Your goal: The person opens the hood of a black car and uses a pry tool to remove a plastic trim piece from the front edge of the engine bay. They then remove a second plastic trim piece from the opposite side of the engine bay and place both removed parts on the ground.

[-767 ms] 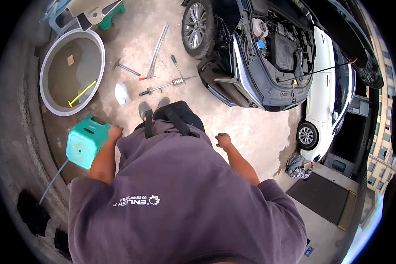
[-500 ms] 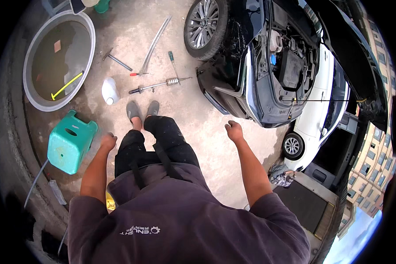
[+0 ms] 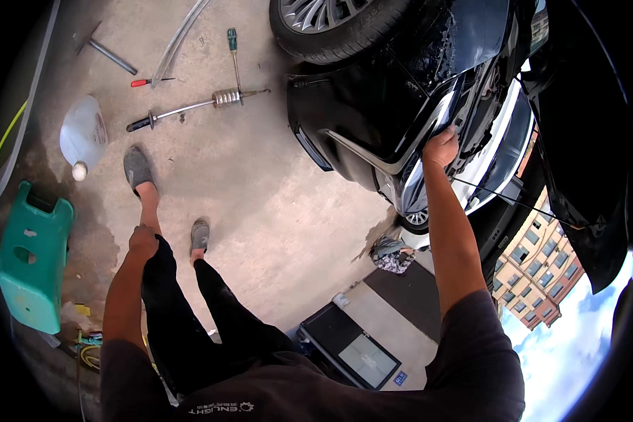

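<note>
My right hand (image 3: 441,146) is at the front of the black car (image 3: 373,116), its fingers curled over the edge between the headlight and the open engine bay. The raised bonnet (image 3: 577,133) hangs to the right of that arm. My left hand (image 3: 143,240) is low beside my left knee, its fingers curled in and no object showing in them. A slide hammer (image 3: 190,107) with a ribbed weight lies on the ground ahead of my feet. Across its far end lies a green-handled screwdriver (image 3: 233,56).
A hammer (image 3: 112,56), a red-handled tool (image 3: 142,82) and a clear hose (image 3: 178,39) lie farther off. The white jug (image 3: 82,130) and green stool (image 3: 35,257) stand to the left, near a wide tub's rim (image 3: 32,105). A white car (image 3: 506,151) is beyond the black one.
I have stepped and turned closer to the black car. My right hand has moved up and right onto its front edge. My left hand stays low by my leg.
</note>
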### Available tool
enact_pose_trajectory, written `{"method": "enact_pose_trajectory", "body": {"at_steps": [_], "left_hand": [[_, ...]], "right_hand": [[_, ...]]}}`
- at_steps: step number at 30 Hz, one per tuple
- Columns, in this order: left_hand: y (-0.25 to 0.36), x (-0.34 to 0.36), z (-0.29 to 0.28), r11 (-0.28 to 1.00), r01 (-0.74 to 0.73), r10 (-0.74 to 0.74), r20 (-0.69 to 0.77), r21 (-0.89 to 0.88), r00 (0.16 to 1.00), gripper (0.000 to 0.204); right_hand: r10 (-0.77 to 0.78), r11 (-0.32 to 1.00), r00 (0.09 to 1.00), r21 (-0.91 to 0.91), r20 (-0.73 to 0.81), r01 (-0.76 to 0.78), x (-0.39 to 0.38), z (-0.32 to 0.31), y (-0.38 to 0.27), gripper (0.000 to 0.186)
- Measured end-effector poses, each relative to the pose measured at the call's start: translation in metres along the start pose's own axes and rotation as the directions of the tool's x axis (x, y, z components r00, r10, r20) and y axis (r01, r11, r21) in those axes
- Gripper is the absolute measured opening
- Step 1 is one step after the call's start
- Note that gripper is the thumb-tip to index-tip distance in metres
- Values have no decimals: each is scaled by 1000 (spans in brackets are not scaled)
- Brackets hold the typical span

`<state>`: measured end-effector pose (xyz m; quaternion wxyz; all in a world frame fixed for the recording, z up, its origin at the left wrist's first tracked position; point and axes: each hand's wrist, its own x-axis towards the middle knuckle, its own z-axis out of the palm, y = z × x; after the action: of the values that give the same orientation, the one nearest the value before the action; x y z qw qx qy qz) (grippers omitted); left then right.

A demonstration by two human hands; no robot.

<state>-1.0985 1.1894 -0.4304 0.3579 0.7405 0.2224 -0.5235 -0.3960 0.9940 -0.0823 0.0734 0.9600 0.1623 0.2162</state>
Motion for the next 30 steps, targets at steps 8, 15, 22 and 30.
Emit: {"method": "enact_pose_trajectory", "body": {"at_steps": [8,15,22,30], "left_hand": [[9,81,69,985,-50,56,-36,164,998,34],[40,48,66,948,-115,139,-62,296,988,27],[23,82,88,977,-60,96,-170,207,981,32],[62,25,75,971,-69,104,-147,227,984,22]], "right_hand": [[-7,995,1000,96,-21,9,-1,7,8,49],[12,993,999,119,-40,-7,-2,0,14,48],[16,993,999,114,-46,-11,-1,2,9,47],[11,990,998,139,-69,-2,-4,0,10,46]]}}
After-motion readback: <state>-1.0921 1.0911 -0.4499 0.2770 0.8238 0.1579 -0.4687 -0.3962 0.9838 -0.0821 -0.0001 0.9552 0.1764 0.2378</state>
